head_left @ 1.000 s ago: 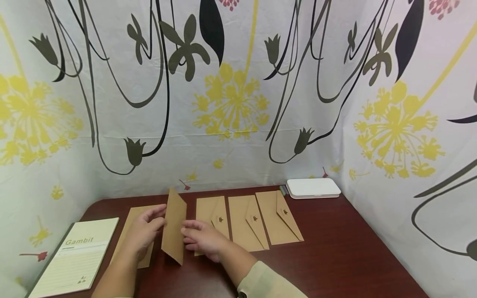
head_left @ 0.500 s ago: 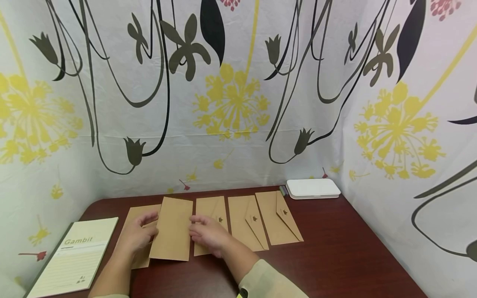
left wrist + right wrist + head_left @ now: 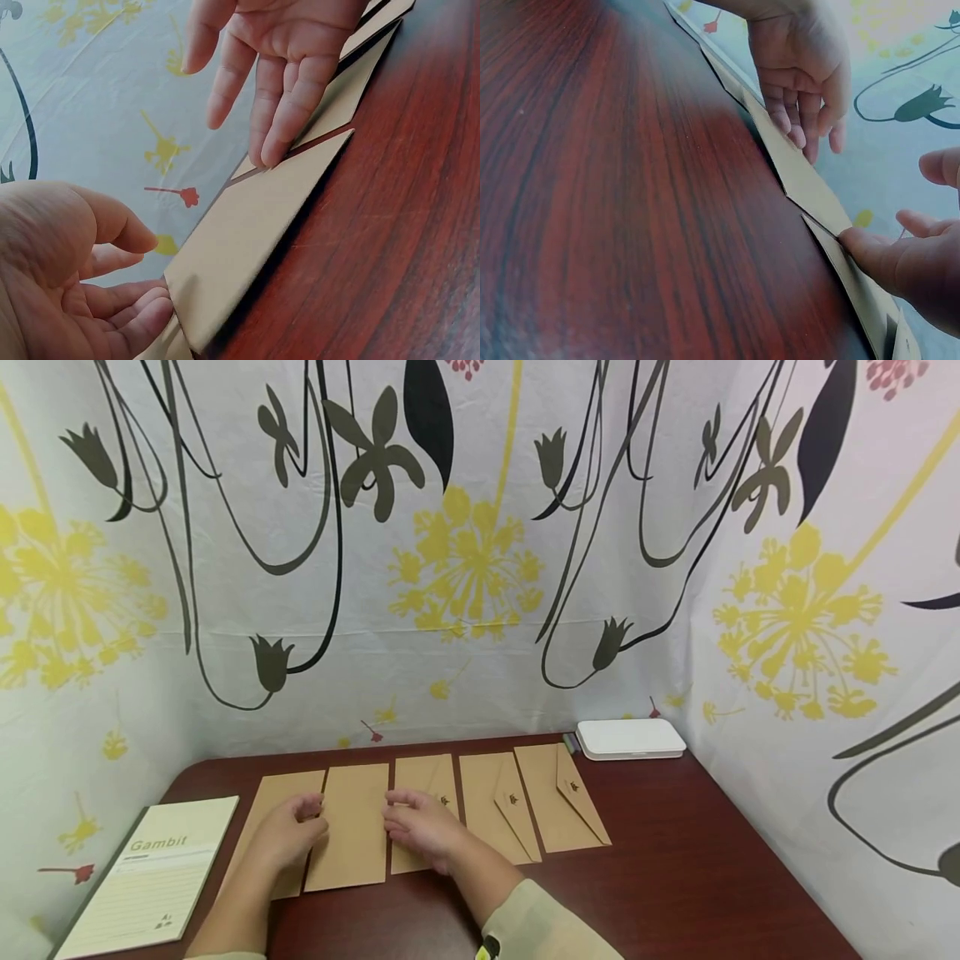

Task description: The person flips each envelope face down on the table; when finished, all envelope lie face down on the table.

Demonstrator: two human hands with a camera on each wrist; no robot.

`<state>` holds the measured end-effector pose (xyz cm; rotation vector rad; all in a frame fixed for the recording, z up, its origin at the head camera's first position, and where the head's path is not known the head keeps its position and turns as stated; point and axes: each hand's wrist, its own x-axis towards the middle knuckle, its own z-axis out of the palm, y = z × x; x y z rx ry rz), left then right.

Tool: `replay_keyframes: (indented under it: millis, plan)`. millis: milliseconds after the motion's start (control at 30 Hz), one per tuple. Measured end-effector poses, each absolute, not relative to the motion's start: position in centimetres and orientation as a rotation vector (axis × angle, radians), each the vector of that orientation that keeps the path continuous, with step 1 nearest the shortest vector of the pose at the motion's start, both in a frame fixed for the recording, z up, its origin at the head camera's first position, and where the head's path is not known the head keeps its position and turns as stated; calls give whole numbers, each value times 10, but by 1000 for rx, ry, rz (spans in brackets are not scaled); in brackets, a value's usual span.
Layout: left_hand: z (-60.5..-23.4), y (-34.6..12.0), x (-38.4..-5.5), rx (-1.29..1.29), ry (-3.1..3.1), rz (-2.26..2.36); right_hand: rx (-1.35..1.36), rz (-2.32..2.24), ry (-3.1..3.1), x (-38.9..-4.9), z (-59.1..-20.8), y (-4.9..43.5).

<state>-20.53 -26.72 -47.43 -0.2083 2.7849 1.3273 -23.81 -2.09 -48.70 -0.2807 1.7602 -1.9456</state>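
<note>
A kraft-paper envelope [image 3: 348, 831] lies on the table with its plain side up, second from the left in a row of several. My left hand [image 3: 285, 835] is at its left edge, over the leftmost envelope [image 3: 283, 787], fingers loosely bent and holding nothing. In the left wrist view, the fingertips of that hand [image 3: 90, 277] are close to the envelope's edge. My right hand [image 3: 427, 831] is by the opposite edge with relaxed fingers, partly covering a third envelope [image 3: 416, 857]. One finger of the right hand [image 3: 922, 266] meets the envelope border in the right wrist view.
Two more envelopes, the nearer [image 3: 498, 827] and the farther [image 3: 558, 814], lie to the right with pointed flaps up. A white flat case [image 3: 630, 739] sits at the back right. A notebook marked Gambit [image 3: 153, 877] lies at the left. Patterned cloth [image 3: 480, 693] walls the table.
The envelope stood on edge between both hands, then tipped down and now lies on the table in the row. Both hands have loosened and stay at its sides.
</note>
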Motion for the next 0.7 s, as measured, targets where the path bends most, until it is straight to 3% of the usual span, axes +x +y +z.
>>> replay_keyframes:
  millis: [367, 700]
  plan:
    - [-472, -243, -204, -243, 2701, 1585, -299, -1965, 1813, -244, -480, -10]
    - [-473, -193, -212, -209, 2567, 1812, -323, -1914, 1980, -253, -473, 35]
